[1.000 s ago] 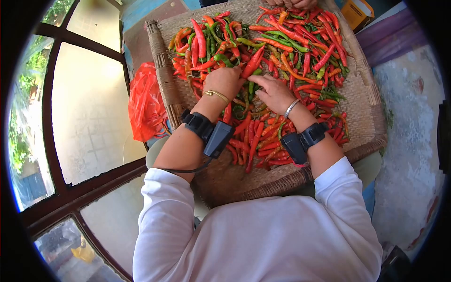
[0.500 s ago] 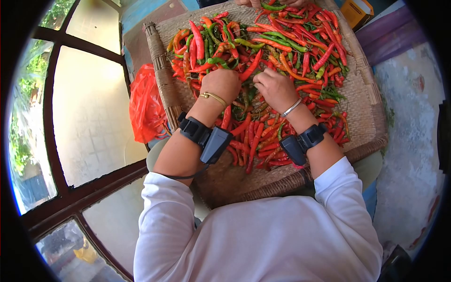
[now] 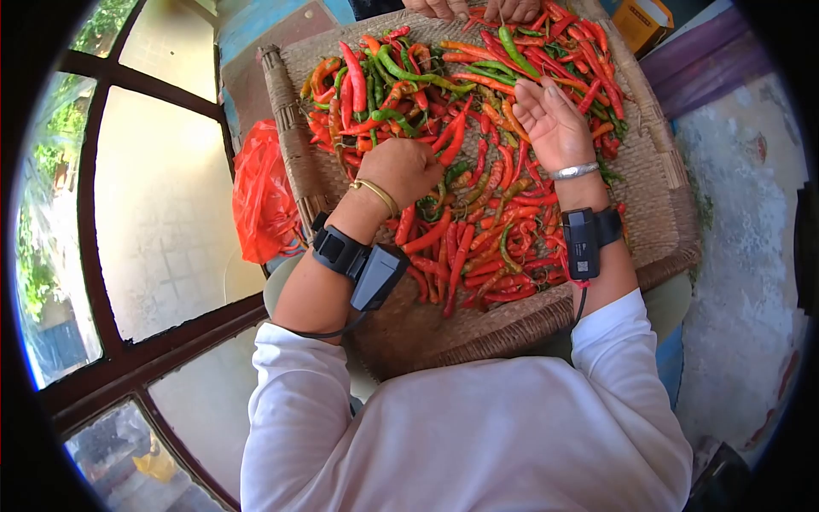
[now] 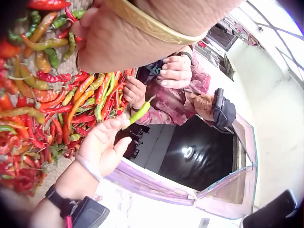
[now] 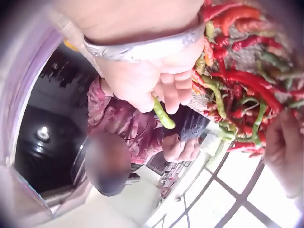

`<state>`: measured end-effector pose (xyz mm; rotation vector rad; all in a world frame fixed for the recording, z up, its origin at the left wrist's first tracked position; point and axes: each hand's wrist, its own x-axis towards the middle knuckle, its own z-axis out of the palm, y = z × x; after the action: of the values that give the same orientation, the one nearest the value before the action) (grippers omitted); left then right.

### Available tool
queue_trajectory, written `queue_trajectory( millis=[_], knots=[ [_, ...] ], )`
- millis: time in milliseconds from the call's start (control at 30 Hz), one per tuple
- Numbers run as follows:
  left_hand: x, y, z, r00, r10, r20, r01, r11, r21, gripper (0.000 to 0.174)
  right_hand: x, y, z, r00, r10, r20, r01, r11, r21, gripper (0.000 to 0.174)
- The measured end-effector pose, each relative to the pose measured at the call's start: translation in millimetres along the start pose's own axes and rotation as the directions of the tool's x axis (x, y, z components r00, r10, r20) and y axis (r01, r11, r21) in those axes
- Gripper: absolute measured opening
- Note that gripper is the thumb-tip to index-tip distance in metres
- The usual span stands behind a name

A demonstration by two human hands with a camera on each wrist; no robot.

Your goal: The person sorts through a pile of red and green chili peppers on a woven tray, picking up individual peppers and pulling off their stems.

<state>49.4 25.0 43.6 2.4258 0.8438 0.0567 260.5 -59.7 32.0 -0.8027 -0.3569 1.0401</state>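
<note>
My right hand (image 3: 559, 128) is raised over the right of the pile, palm turned up. Between its thumb and fingers it pinches a green chili pepper (image 5: 164, 115), whose tip points away from the palm. Curled low over the left-middle of the heap is my left hand (image 3: 401, 173). A long red chili pepper (image 3: 455, 141) runs out from its fingertips, with the fingers largely hidden under the back of the hand. Red, orange and green chili peppers (image 3: 512, 230) lie spread on a woven tray (image 3: 653, 205) around both hands.
Across the tray, another person's hands (image 3: 512, 10) touch peppers at the far edge. A red plastic bag (image 3: 263, 192) sits left of the tray, near a framed window (image 3: 162, 171). An orange-yellow box (image 3: 641, 24) stands at the far right.
My right hand has lifted from beside the left, moved right and turned palm up with the green chili pepper. My left hand has shifted slightly toward me. The other person's hands show more.
</note>
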Motion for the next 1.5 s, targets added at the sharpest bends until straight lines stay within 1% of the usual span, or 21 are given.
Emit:
queue_trajectory(
  millis=[100,133,167,267,300,367,400,567,633,667,700,733,767,800,833,900,933,967,1100,1200,1500],
  knots=[
    [1.5,0.7,-2.8,1.0,-0.005,-0.007,0.005,1.0,-0.03,0.02,-9.3,8.3,4.9,0.994,0.078,-0.075,-0.091,0.977,-0.192,0.05],
    [1.8,1.5,-4.1,1.0,-0.017,-0.011,0.016,0.999,-0.034,0.021,-12.4,11.8,9.1,0.991,0.127,0.052,-0.08,0.843,-0.532,0.045],
    [1.9,3.2,-5.5,1.0,-0.017,-0.012,0.016,0.999,-0.035,0.021,-16.0,15.8,13.7,0.965,0.215,0.152,-0.008,0.603,-0.798,0.041],
    [-1.3,10.4,-8.8,0.999,-0.025,0.024,0.028,0.993,-0.115,0.019,-30.2,32.8,28.2,0.849,0.081,0.522,0.489,0.253,-0.835,0.032],
    [-2.9,11.2,-8.0,0.999,0.053,-0.009,-0.054,0.985,-0.161,0.016,-32.4,35.7,28.4,0.848,0.082,0.524,0.49,0.256,-0.833,0.032],
    [-5.6,11.7,-8.1,0.99,0.13,-0.046,-0.137,0.969,-0.204,0.013,-34.3,43.3,25.8,0.757,0.114,0.643,0.648,-0.014,-0.761,0.027],
    [-7.0,12.3,-9.1,0.985,0.165,-0.043,-0.171,0.959,-0.227,0.011,-33.3,45.2,24.5,0.743,0.13,0.657,0.666,-0.038,-0.745,0.022],
    [-5.7,6.0,-20.8,0.984,0.173,-0.032,-0.173,0.928,-0.33,0.013,-32.6,42.8,26.8,0.772,0.116,0.625,0.631,-0.021,-0.775,0.016],
    [-4.8,2.3,-31.1,0.973,0.101,-0.206,-0.171,0.92,-0.353,0.016,-31.9,41.2,26.6,0.783,0.106,0.613,0.617,-0.009,-0.787,0.013],
    [-4.8,2.2,-36.2,0.956,-0.017,-0.294,-0.056,0.97,-0.235,0.02,-30.5,40.5,25.4,0.875,0.204,0.439,0.412,0.163,-0.897,0.013],
    [-3.5,-3.0,-40.4,0.923,-0.061,-0.379,0.011,0.991,-0.133,0.018,-29.9,38.9,26.3,0.907,0.33,0.262,0.162,0.302,-0.94,0.015],
    [-1.2,-11.3,-42.1,0.881,-0.067,-0.468,0.06,0.998,-0.029,0.018,-30.7,33.9,27.7,0.897,0.375,0.235,0.05,0.442,-0.896,0.015],
    [0.3,-19.5,-42.3,0.831,-0.06,-0.553,0.118,0.991,0.07,0.019,-29.8,27.9,29.3,0.897,0.375,0.236,0.051,0.442,-0.896,0.015],
    [0.0,-24.8,-43.6,0.83,-0.061,-0.554,0.119,0.99,0.07,0.019,-27.3,21.3,29.3,0.877,0.453,0.16,-0.077,0.462,-0.884,0.015],
    [-0.6,-29.6,-45.4,0.813,-0.021,-0.581,0.17,0.964,0.203,0.022,-23.8,16.5,27.6,0.844,0.53,0.089,-0.204,0.47,-0.859,0.015],
    [-0.4,-33.5,-46.5,0.797,0.025,-0.603,0.222,0.917,0.331,0.026,-11.7,12.0,17.4,0.895,0.434,0.103,-0.219,0.628,-0.747,0.018],
    [-0.3,-33.7,-46.7,0.823,-0.042,-0.566,0.264,0.912,0.315,0.03,-8.0,9.7,17.1,0.936,0.318,0.148,-0.21,0.847,-0.489,0.023],
    [0.0,-34.1,-46.3,0.844,-0.11,-0.525,0.306,0.903,0.302,0.033,-5.4,6.7,17.2,0.97,0.191,0.15,-0.164,0.97,-0.178,0.03],
    [9.5,-46.0,-37.5,0.853,-0.074,-0.516,0.271,0.909,0.317,0.037,-0.9,0.5,8.7,0.999,0.0,-0.051,-0.002,0.999,-0.046,0.041],
    [14.1,-47.3,-35.1,0.847,-0.033,-0.531,0.269,0.888,0.373,0.039,-4.2,12.5,-6.5,0.969,0.246,0.033,-0.228,0.937,-0.264,0.034],
    [23.4,-52.4,-34.2,0.836,-0.077,-0.543,0.326,0.865,0.381,0.038,-19.9,31.0,10.0,0.919,0.392,0.047,-0.289,0.75,-0.595,0.027]
  ],
)
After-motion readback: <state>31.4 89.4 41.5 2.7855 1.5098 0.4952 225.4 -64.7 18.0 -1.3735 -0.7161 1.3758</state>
